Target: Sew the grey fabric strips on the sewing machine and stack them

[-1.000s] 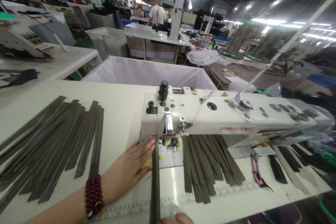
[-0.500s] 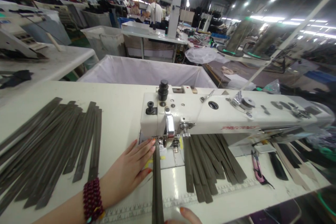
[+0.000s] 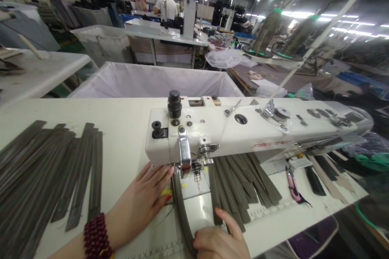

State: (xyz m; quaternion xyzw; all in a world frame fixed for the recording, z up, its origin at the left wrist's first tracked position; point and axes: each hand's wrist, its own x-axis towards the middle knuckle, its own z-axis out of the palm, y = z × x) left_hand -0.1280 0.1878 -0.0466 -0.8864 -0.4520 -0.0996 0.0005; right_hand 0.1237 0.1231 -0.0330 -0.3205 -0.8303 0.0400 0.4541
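A dark grey-brown fabric strip [image 3: 180, 206] runs from under the sewing machine's [image 3: 194, 137] needle area toward me, bowed in a curve. My left hand [image 3: 148, 194] lies flat on the table left of the needle area, fingers stretched out, fingertips at the strip's far end. A dark red bead bracelet [image 3: 96, 234] circles that wrist. My right hand [image 3: 221, 240], partly cut off by the lower picture edge, is curled at the strip's near end with its index finger pointing forward. The exact grip is partly hidden.
Similar strips [image 3: 39, 178] lie in a pile at left; more strips [image 3: 240, 186] fan out under the machine arm. A pink cutter [image 3: 292, 186] lies at right. Behind the table stands a white-lined bin [image 3: 158, 79]. A person [image 3: 167, 6] works farther back.
My right hand has come farther into view with the strip's near end, and the strip has gone from straight to curved. My left hand stays by the needle area. The view has shifted.
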